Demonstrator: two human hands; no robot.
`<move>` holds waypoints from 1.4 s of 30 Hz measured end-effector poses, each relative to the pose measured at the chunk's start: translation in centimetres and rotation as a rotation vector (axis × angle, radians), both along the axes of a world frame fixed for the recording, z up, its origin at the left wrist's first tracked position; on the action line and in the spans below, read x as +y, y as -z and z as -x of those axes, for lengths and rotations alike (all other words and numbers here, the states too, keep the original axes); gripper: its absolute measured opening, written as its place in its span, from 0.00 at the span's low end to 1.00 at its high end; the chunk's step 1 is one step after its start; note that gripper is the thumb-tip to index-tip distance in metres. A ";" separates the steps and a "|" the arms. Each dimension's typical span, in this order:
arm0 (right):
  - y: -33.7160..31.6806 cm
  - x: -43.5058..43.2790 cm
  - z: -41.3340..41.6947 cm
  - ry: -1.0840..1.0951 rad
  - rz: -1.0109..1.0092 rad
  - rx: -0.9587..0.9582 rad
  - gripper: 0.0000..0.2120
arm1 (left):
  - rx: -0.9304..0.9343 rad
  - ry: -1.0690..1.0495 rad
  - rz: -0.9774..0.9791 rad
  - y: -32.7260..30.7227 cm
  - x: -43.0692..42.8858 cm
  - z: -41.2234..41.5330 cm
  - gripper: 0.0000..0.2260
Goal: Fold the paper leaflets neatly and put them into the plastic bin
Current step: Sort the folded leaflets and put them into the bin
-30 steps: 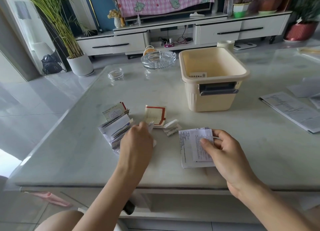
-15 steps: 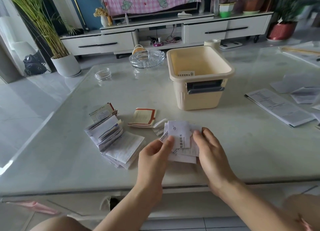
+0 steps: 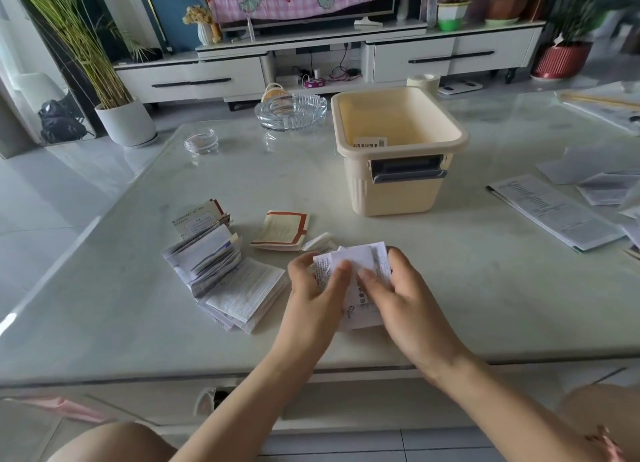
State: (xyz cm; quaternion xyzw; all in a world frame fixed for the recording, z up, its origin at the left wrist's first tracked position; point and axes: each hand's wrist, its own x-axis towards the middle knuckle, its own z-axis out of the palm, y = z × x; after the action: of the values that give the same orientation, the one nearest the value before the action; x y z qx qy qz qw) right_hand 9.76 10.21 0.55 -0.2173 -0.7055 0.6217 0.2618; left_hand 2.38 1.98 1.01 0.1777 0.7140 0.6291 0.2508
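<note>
Paper leaflet (image 3: 356, 262) mid-fold in both hands, on the near side of the plastic bin (image 3: 398, 194).

A second ago the right hand (image 3: 407, 300) alone pinned it flat to the bench (image 3: 467, 288) while the left hand (image 3: 311, 297) was at the loose pile (image 3: 221, 271) to the near left of the bin. Now both hands have it, their fingers (image 3: 369, 276) clamped on it and pressing a flap over, so it looks smaller. The fold seems nearly done, with the drop into the bin probably next. It is still well short of the bin. A slip (image 3: 370, 142) already inside the bin, against its near wall, reads in part "溶液说明书". The print on the held leaflet, and on the red-bordered leaflet (image 3: 282, 231) just beyond it towards the bin, is too blurred to read.
</note>
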 end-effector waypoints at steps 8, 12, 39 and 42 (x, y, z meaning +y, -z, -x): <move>1.2 -1.5 0.5 0.143 -0.151 0.124 0.14 | 0.062 -0.047 -0.160 0.9 0.8 -1.6 0.03; 1.5 -1.9 0.7 0.255 -0.154 0.180 0.15 | 0.024 -0.132 -0.154 0.8 1.1 -1.1 0.02; 2.4 -0.5 0.2 0.250 -0.252 -0.003 0.10 | 0.003 0.052 -0.234 1.3 1.3 -0.4 0.08; 2.4 0.2 0.3 0.212 -0.088 -0.062 0.07 | 0.148 0.118 -0.185 1.5 1.2 0.0 0.13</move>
State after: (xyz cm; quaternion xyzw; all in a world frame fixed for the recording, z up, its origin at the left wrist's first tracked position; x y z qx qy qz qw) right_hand 9.51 10.38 -1.85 -0.2981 -0.7130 0.5518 0.3135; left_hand 2.43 3.13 -0.47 0.2876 0.6577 0.6618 0.2164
